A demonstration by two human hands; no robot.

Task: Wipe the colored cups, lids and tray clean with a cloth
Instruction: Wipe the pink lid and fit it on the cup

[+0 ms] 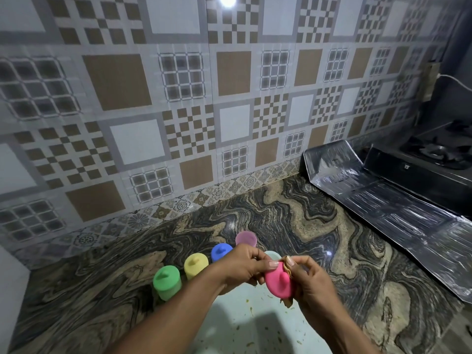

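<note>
Under inspection: a pink lid (278, 283), held clear above the far end of the pale tray (242, 328), between both hands. Judged light, stiff moulded plastic, smooth and probably slippery if damp. Not fragile, but apt to squirt out of a loose pinch. Best taken by the rim at opposite edges, leaving the central knob and top face free for wiping. Round and flat, so no true long axis. Knobbed top face turned up toward the camera, disc tilted with the far edge higher. Underside not visible.

At the upper-left rim, the left hand (242, 267), pinching the lid with thumb on top. At the right rim, the right hand (314, 282), fingers curled on a brownish cloth (288, 263) and pressing it against the lid. Cloth judged thin, soft, easily bunched.

Further out, left of the hands and seemingly on the marbled countertop (306, 213): green cup (167, 282), yellow cup (195, 265) and blue cup (221, 251), each lidded, in a row. Behind them, a pink cup (246, 238), unlidded. Crumbs and smears on the tray; judged not yet wiped. At far right, crinkled foil sheet (383, 200) and dark stove (434, 154).
</note>
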